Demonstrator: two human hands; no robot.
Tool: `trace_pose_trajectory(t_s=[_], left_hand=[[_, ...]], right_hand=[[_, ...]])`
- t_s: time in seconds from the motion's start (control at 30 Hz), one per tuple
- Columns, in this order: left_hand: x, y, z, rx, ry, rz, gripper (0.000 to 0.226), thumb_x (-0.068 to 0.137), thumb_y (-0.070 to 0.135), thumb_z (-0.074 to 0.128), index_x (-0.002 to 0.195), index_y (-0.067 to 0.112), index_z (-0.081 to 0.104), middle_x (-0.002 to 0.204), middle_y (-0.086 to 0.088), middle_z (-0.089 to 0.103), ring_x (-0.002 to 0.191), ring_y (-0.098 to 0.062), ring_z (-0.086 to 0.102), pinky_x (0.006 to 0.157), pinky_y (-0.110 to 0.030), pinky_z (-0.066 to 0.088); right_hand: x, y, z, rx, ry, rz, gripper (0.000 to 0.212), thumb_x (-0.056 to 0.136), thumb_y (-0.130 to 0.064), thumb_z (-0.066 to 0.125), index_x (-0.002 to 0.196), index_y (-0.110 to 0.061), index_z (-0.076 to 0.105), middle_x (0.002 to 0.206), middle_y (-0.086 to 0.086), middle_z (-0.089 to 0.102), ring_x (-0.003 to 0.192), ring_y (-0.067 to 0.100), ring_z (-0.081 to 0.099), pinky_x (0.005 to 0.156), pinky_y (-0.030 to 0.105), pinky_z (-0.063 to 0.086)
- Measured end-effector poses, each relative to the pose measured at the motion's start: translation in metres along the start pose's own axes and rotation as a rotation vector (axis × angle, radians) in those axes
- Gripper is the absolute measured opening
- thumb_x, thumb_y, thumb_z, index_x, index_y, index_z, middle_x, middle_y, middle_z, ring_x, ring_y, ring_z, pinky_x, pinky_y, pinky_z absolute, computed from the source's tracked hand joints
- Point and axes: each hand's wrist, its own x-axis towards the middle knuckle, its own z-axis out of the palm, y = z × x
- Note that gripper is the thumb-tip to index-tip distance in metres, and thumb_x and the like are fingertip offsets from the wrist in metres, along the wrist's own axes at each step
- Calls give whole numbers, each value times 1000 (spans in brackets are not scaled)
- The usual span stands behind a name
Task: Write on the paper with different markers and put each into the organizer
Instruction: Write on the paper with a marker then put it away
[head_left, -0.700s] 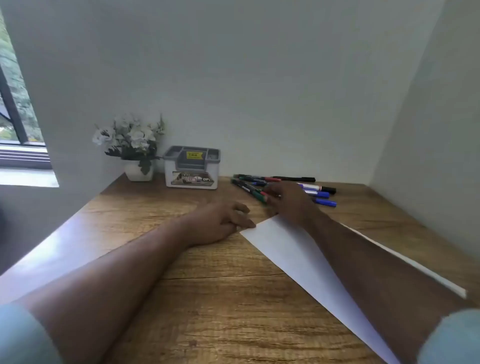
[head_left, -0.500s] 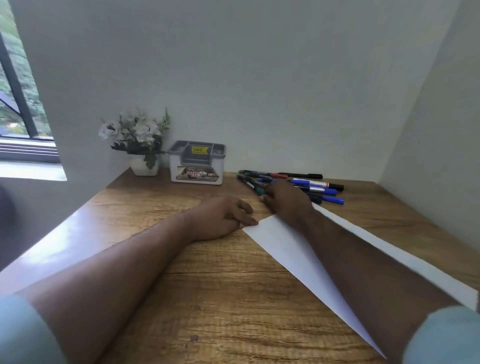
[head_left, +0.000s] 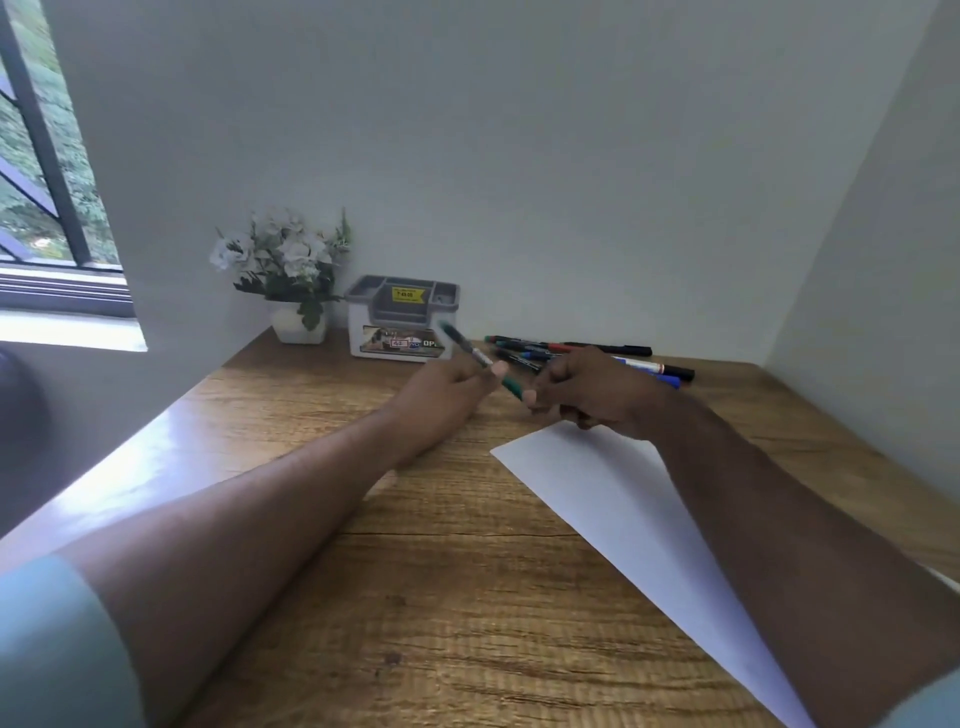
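Note:
A green marker (head_left: 511, 386) is held above the desk between both hands. My left hand (head_left: 451, 387) grips its barrel, whose far end points up toward the organizer. My right hand (head_left: 587, 389) pinches the green cap end. A white sheet of paper (head_left: 602, 499) lies on the desk under my right forearm. The grey and white organizer (head_left: 402, 319) stands at the back against the wall. Several more markers (head_left: 597, 353), among them red, blue and black, lie in a loose pile to its right, partly hidden behind my right hand.
A small white pot of white flowers (head_left: 291, 270) stands left of the organizer. The wooden desk (head_left: 415, 597) sits in a corner, with walls at the back and right. A window (head_left: 41, 171) is at the far left.
My right hand lifted a green marker from the pile. My left hand left the paper's corner, rose and took hold of the marker's barrel. The camera view shifted slightly.

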Motion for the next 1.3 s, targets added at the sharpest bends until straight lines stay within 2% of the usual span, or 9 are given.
trace_pose_trajectory(t_s=[0.13, 0.27, 0.47, 0.63, 0.77, 0.87, 1.0, 1.13, 1.3], left_hand=[[-2, 6, 14, -253, 121, 43, 14, 91, 22, 63, 98, 12, 70, 91, 0, 74, 89, -14, 69, 84, -35, 53], [-4, 3, 12, 2, 136, 180, 14, 97, 20, 51, 106, 16, 61, 104, -2, 67, 99, -19, 62, 87, -39, 53], [-7, 3, 9, 315, -31, 341, 29, 98, 8, 39, 119, 23, 52, 105, 8, 54, 97, -5, 51, 78, -11, 38], [-3, 7, 5, 216, -112, 312, 21, 100, 11, 40, 102, 7, 60, 78, 10, 55, 68, 1, 49, 62, -17, 36], [-5, 18, -7, 34, -93, 272, 39, 99, 29, 47, 86, -4, 65, 51, 17, 55, 46, 5, 46, 52, -12, 36], [-4, -3, -29, 427, -18, 155, 48, 88, 55, 53, 75, 14, 73, 51, 12, 63, 46, 2, 51, 53, -21, 40], [-4, -13, -28, 394, -243, 208, 23, 87, 33, 67, 110, 37, 69, 118, 13, 68, 103, 0, 61, 94, -24, 45], [-7, -8, -14, 514, -415, 297, 26, 88, 31, 66, 112, 37, 69, 91, 32, 62, 87, 12, 58, 79, -14, 40], [-9, -19, -15, 528, -377, 383, 29, 89, 36, 63, 117, 44, 64, 93, 15, 66, 87, -2, 60, 82, -28, 49]], right_hand=[[-4, -4, 12, -15, -123, -55, 18, 78, -18, 76, 89, -4, 71, 71, 6, 62, 53, 11, 46, 47, 24, 33], [-9, -16, 12, 124, 149, -192, 33, 79, -39, 72, 68, -9, 64, 53, 0, 50, 46, 11, 41, 44, 21, 31], [-6, -21, 29, 77, 189, -312, 33, 84, -33, 70, 76, -1, 66, 54, 7, 57, 45, 15, 49, 44, 25, 40], [-4, -9, 20, 341, 109, -309, 22, 89, -17, 65, 79, 2, 69, 64, 26, 64, 47, 27, 61, 53, 32, 52], [-5, -15, 23, 632, 62, -293, 24, 91, -5, 51, 72, -2, 65, 55, 13, 64, 45, 25, 63, 46, 27, 52], [-8, -14, -1, 961, 258, -263, 26, 91, -10, 43, 74, -5, 62, 49, 5, 62, 40, 19, 60, 41, 18, 46], [-16, -10, -13, 1005, 222, -252, 32, 92, -16, 39, 92, -8, 70, 73, 8, 73, 52, 14, 65, 49, 22, 52], [-24, -20, 5, 780, 325, -183, 7, 88, -11, 58, 83, -10, 63, 59, 2, 60, 45, 10, 48, 41, 20, 40], [-40, 5, 21, 721, 230, -67, 13, 88, -7, 58, 77, -11, 62, 59, 2, 50, 45, 8, 41, 42, 19, 33]])
